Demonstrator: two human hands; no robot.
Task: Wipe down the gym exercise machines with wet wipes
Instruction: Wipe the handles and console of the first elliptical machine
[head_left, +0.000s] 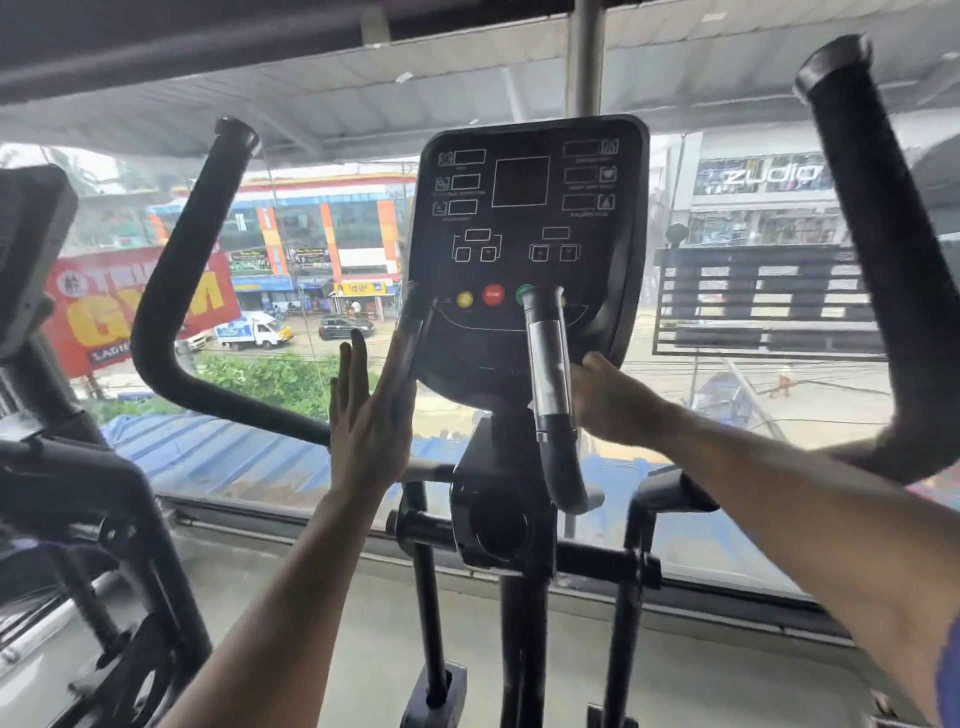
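Nearest the camera, two bare forearms reach up and forward from the bottom corners toward an elliptical machine (498, 525) that stands against a wide window.

The left hand (366, 415) is flat and upright, fingers straight and held together, its palm turned toward the left inner handlebar (413, 332) at the left edge of the console. It seems to press or steady that bar, but the contact itself is hidden behind the hand. It holds nothing that can be seen.

The right hand (610, 397) has gone behind the right inner handlebar (550, 374), the one with the silver sensor strip, and rests at the lower right edge of the console (530, 234). Its fingers are hidden by the bar and the console, so I cannot tell whether they are curled or straight. A small pale scrap just left of the bar, below the strip, may be the wet wipe (532, 405), though it is too little to be sure.

By my judgement the step in hand is wiping the console's underside or the grip, with the left hand bracing. The next move calls for drawing the wipe along the grip and then over the button row, lightly, so no button is pushed.

Farther out, the long left arm handle (182, 291) and right arm handle (872, 234) rise on either side, apparently not being worked on yet. Beyond the glass lies a wet street.
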